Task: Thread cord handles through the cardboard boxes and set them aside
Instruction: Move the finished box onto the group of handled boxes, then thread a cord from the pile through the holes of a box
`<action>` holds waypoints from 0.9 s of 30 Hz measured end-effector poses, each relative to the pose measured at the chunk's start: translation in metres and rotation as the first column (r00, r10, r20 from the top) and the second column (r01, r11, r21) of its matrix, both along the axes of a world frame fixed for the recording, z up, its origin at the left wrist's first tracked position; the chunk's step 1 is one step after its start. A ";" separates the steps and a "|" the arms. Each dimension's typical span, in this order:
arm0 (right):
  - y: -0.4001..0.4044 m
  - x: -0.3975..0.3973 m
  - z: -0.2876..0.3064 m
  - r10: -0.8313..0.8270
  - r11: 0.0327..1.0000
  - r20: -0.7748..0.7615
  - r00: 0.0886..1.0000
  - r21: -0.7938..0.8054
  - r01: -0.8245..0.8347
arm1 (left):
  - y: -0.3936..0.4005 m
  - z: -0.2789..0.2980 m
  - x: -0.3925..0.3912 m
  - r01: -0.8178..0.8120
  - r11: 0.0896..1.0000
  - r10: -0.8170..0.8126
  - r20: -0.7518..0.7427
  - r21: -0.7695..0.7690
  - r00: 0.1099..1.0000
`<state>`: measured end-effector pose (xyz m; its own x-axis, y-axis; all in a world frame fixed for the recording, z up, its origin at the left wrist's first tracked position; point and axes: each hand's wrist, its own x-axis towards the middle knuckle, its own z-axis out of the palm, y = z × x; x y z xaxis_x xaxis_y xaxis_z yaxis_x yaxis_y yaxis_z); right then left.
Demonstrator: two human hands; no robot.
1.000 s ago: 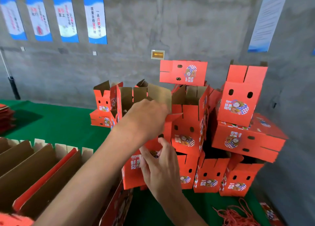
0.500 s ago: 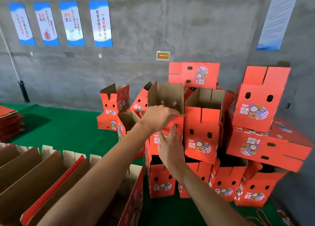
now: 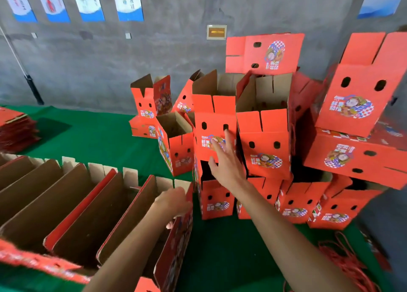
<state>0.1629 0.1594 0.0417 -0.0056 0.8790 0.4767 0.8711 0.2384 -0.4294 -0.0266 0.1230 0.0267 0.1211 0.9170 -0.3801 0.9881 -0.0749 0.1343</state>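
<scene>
Red cardboard boxes with two handle holes each are piled on the green table at centre and right. One upright box [image 3: 214, 124] stands on the pile with its flaps open. My right hand [image 3: 224, 161] hovers just in front of it, fingers spread, holding nothing. My left hand [image 3: 174, 201] is lower, its fingers curled over the top edge of the nearest box [image 3: 176, 243] in a row of brown-lined boxes [image 3: 72, 201] at lower left. A bundle of red cord handles [image 3: 348, 267] lies at lower right.
A stack of flat red box blanks [image 3: 15, 131] sits at the far left edge. The grey concrete wall [image 3: 176, 56] with blue posters runs close behind the pile. Bare green table cloth [image 3: 92, 135] shows between the row and the pile.
Both hands have left the box now standing on the pile. My left hand dropped down and back to the row of boxes. My right hand opened and stays before the pile.
</scene>
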 end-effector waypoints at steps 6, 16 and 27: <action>-0.049 0.023 -0.035 0.000 0.999 -0.176 0.984 0.034 0.006 | -0.018 -0.002 0.020 0.233 0.972 -0.233 -0.046 0.011 0.971; -0.193 0.126 -0.188 -0.274 0.873 0.017 0.962 -0.415 0.256 | -0.070 -0.005 0.096 0.371 0.928 -0.370 0.046 -0.032 0.928; -0.287 0.156 -0.248 -0.214 0.597 0.461 0.861 -0.636 0.489 | -0.087 -0.005 0.153 0.462 0.878 -0.452 0.100 -0.124 0.886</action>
